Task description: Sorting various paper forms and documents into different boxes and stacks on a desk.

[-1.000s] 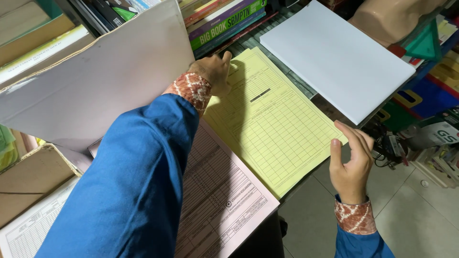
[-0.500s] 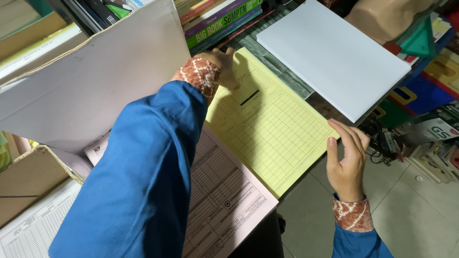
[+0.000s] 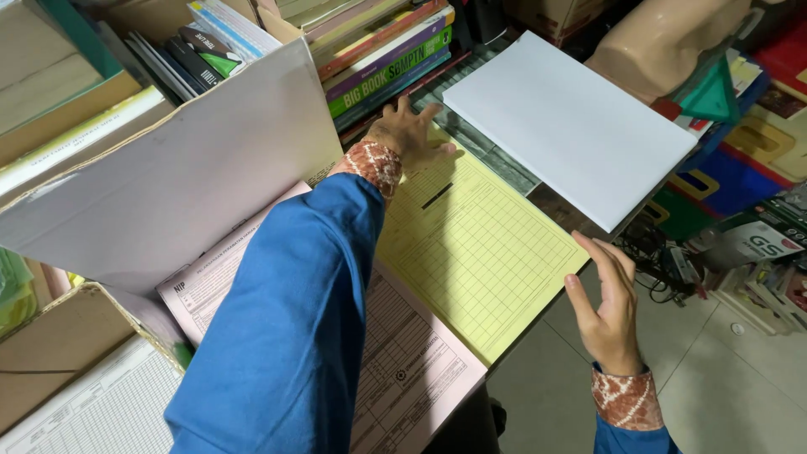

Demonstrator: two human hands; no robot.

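1. The yellow form sheet (image 3: 475,252) lay flat on the worktop, overlapping a pink form sheet (image 3: 403,370) beneath it. It looked already laid down but not yet squared: its corner hung past the edge of the worktop towards the tiled floor (image 3: 723,378).
2. The left hand (image 3: 410,133) rested at the sheet's far corner, fingers spread and flat, pressing rather than gripping. Its blue sleeve (image 3: 294,336) crossed over the pink sheet.
3. The right hand (image 3: 607,304) stood open just beside the sheet's near right edge, fingers extended and close together, palm facing the paper, holding nothing. Whether it touched the edge could not be told.
4. By my judgement, the aligning of the yellow sheet was the part left; nothing showed it fastened or stacked further.
5. Count of loose paper: one yellow sheet and one pink sheet in full view, plus a second printed form (image 3: 210,282) showing at the left under the sleeve.
6. One white ream-like stack (image 3: 572,126) lay apart from the yellow sheet, beyond its far right edge.
7. One large grey cardboard flap (image 3: 185,176) stood tilted at the left, and one open carton (image 3: 84,403) below it held more white printed forms.
8. A row of books (image 3: 378,42) lay behind the left hand; their number could not be counted surely.
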